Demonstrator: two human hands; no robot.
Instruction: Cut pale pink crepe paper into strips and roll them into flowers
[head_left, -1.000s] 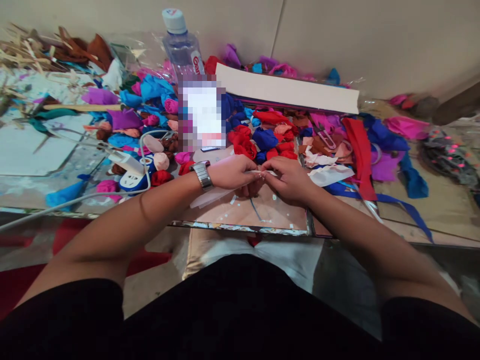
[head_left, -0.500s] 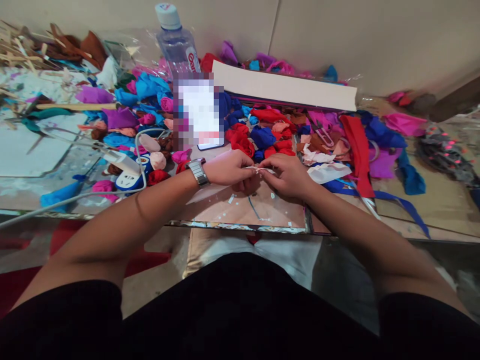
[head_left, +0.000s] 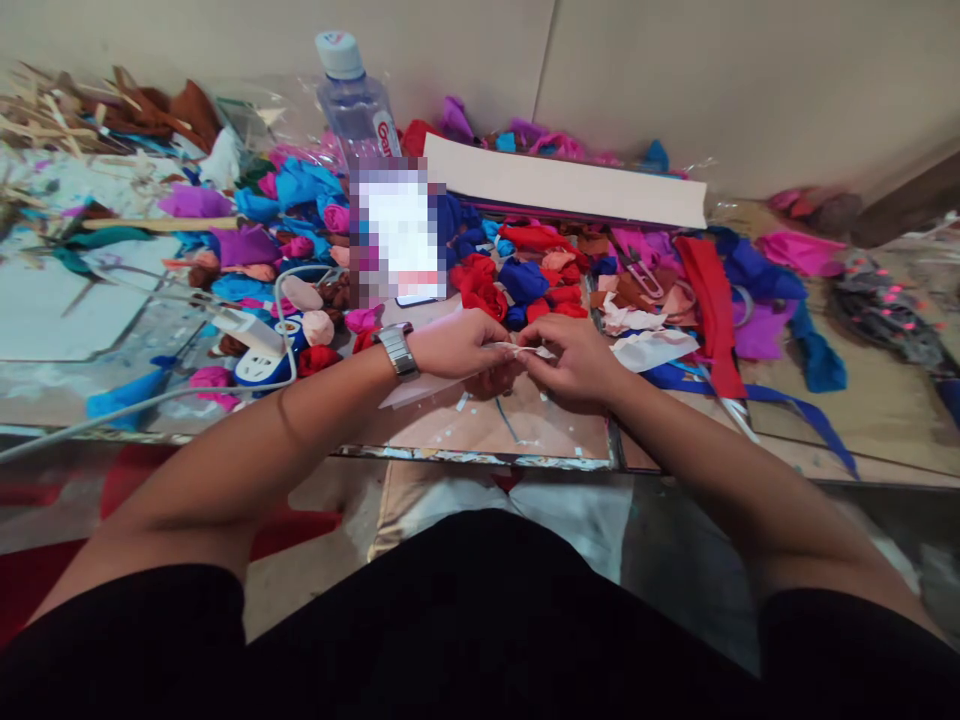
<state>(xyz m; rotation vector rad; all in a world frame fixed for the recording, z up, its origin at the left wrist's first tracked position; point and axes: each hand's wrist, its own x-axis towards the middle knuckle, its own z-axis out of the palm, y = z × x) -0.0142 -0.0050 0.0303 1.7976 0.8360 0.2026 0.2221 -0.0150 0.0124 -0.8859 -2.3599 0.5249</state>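
Observation:
My left hand (head_left: 461,345), with a metal watch on its wrist, is closed with thumb and fingers pinching a pale strip of crepe paper (head_left: 427,388). Close against it, my right hand (head_left: 570,360) pinches the same strip between thumb and forefinger. Between the fingertips the paper looks narrow and twisted. Its wider part hangs under my left hand over the board (head_left: 562,430). Just beyond my hands lie crumpled red paper flowers (head_left: 484,285) and a dark blue one (head_left: 525,280). A loose white paper piece (head_left: 656,348) lies to the right of my right hand.
A lit phone (head_left: 397,230) leans before a clear bottle (head_left: 360,110). A white cable runs from a blue-and-white power socket (head_left: 259,365) at left. Scissors (head_left: 739,415), a red paper strip (head_left: 712,310) and a blue ribbon (head_left: 806,410) lie right. A long cardboard piece (head_left: 562,180) stands behind.
The view has tilted a little, so the table sits slightly lower. My fingers have shifted slightly on the paper strip; both hands keep their pinch.

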